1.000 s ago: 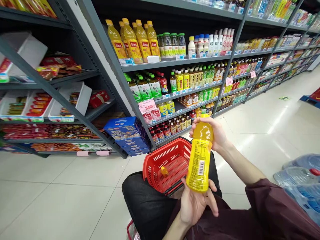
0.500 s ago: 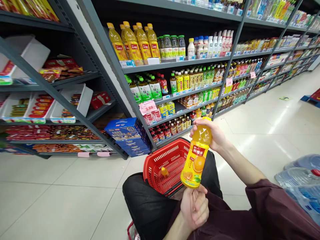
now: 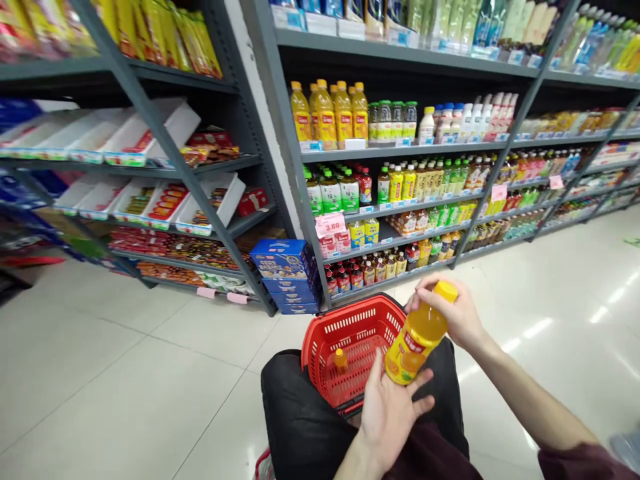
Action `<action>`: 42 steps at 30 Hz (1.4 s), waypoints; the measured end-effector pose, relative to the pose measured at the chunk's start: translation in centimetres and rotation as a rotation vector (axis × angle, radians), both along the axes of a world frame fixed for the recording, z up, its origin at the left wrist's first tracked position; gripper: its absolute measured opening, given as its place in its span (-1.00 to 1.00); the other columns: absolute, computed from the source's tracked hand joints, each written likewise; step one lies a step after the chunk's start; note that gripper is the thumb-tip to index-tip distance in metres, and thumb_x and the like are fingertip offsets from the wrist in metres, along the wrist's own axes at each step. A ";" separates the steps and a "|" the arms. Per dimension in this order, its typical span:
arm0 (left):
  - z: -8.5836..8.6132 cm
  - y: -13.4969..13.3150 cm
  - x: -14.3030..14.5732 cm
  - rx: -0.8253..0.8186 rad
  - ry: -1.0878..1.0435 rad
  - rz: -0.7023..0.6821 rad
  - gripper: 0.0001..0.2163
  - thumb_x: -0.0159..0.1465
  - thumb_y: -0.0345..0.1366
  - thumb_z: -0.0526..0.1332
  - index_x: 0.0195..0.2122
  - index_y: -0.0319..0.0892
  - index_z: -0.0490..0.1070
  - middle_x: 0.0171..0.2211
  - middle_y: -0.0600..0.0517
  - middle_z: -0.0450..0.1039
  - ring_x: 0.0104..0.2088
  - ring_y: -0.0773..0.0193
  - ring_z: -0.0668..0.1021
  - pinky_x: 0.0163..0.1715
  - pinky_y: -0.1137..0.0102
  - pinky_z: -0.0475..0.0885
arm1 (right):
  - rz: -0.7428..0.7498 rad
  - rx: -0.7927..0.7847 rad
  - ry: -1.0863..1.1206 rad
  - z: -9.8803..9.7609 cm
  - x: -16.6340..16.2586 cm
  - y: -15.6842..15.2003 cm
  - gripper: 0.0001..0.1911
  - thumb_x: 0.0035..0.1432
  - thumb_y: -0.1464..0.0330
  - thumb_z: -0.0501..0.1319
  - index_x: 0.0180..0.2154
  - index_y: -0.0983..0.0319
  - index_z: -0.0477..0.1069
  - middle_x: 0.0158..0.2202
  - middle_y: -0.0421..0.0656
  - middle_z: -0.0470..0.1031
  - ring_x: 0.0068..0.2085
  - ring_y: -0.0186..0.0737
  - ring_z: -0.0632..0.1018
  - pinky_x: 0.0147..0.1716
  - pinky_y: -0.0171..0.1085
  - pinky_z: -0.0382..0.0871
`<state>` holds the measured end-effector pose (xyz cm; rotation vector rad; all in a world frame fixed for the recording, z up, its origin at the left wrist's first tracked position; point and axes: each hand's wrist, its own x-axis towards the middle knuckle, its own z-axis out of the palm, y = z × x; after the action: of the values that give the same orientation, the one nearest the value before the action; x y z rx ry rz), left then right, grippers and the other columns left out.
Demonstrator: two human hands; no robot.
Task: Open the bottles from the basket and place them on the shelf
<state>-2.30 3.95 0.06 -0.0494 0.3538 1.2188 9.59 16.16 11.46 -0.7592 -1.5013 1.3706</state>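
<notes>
My right hand is closed around the neck of a yellow-capped orange juice bottle, which tilts over my lap with its label turned up. Under its base is my left hand, palm up with fingers spread; the base appears to touch it. Beyond my hands, a red shopping basket sits between my knees. A small bottle with an orange cap stands inside the basket.
Drink shelves rise in front, with more orange juice bottles on an upper level. Stacked blue boxes stand at the shelf corner. Snack shelves with white trays run along the left. Pale floor tiles extend around me.
My left hand has opened from a closed pose, its fingers now spread below the bottle. The bottle tilts further, cap toward the right. The view has swung left.
</notes>
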 end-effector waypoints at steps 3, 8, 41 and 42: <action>-2.8 0.5 -1.5 0.047 0.034 0.020 -0.51 0.53 0.02 -0.02 0.14 -0.21 0.53 0.02 -0.14 0.58 -0.14 0.12 0.63 -0.37 0.32 0.53 | -0.033 0.105 -0.207 -1.6 -0.7 -0.2 -0.54 0.18 -0.02 0.31 -0.19 0.25 0.45 -0.22 -0.10 0.58 -0.18 -0.27 0.61 -0.11 -0.30 0.53; -6.9 1.9 -4.7 0.087 0.100 0.234 -0.58 0.42 -0.03 0.25 0.12 -0.25 0.53 0.13 -0.25 0.53 0.02 0.07 0.59 -0.13 0.30 0.51 | 0.051 0.059 -0.495 -4.4 -1.2 -0.1 -0.39 0.17 -0.11 0.26 0.01 0.23 0.45 0.01 -0.05 0.51 0.01 -0.17 0.57 -0.08 -0.27 0.57; -18.6 3.8 -29.1 -0.697 2.463 -0.422 -0.50 0.42 -0.27 -0.12 0.18 -0.28 0.50 0.21 -0.32 0.43 0.21 -0.32 0.40 0.04 -0.32 0.32 | -0.347 0.092 0.296 9.9 -8.5 17.0 -0.17 -0.36 0.10 0.61 -0.06 0.24 0.37 -0.02 -0.09 0.58 -0.26 -0.24 0.66 -0.47 -0.32 0.66; -18.7 4.1 -29.9 -0.703 2.421 -0.429 -0.49 0.42 -0.25 -0.13 0.18 -0.28 0.50 0.22 -0.30 0.44 0.22 -0.32 0.40 0.04 -0.30 0.33 | -0.353 0.104 0.313 10.1 -8.8 17.3 -0.17 -0.35 0.10 0.61 -0.05 0.23 0.35 -0.03 -0.11 0.57 -0.28 -0.27 0.66 -0.45 -0.31 0.66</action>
<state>-32.15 8.03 -18.62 0.9218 2.6488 0.0343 0.80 33.45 21.60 -0.6708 -1.1219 1.0790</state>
